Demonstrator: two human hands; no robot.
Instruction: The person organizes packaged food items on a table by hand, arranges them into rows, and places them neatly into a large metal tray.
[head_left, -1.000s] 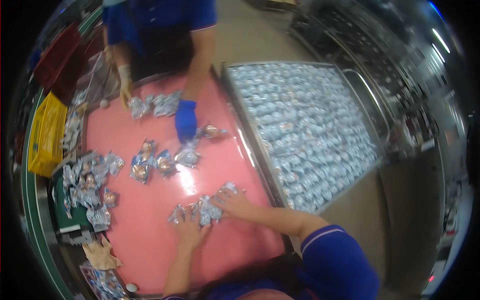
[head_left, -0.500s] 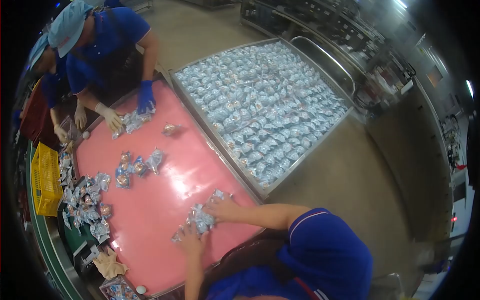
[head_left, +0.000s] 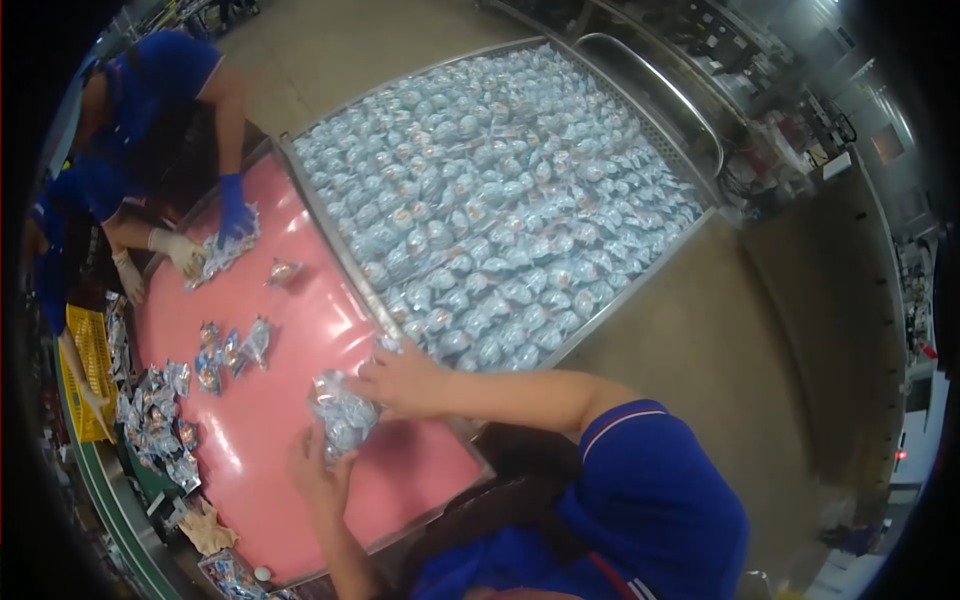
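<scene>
Both my hands grip a bunch of shiny, plastic-wrapped round packets (head_left: 346, 408), which appears raised just above the pink tabletop (head_left: 410, 500). My left hand (head_left: 325, 472) is curled against the near-left end of the bunch. At the far-right end, the fingers of my right hand (head_left: 402, 382) press round the packets, and a bit of wrapper shows past them. A few similar packets (head_left: 232, 350) lie farther left on the pink surface, and one single packet (head_left: 283, 272) rests beyond them.
A large metal tray (head_left: 590, 335) full of wrapped packets adjoins the table. Across it, a co-worker's blue-gloved hand (head_left: 236, 212) and white-gloved hand (head_left: 180, 252) touch packets. Left are a packet pile (head_left: 155, 420), a yellow crate (head_left: 92, 350) with another person's arm, and a beige glove (head_left: 207, 528).
My hands have lifted the bunch of packets off the tabletop and tipped it more upright. The whole view has shifted. An arm now reaches down by the yellow crate.
</scene>
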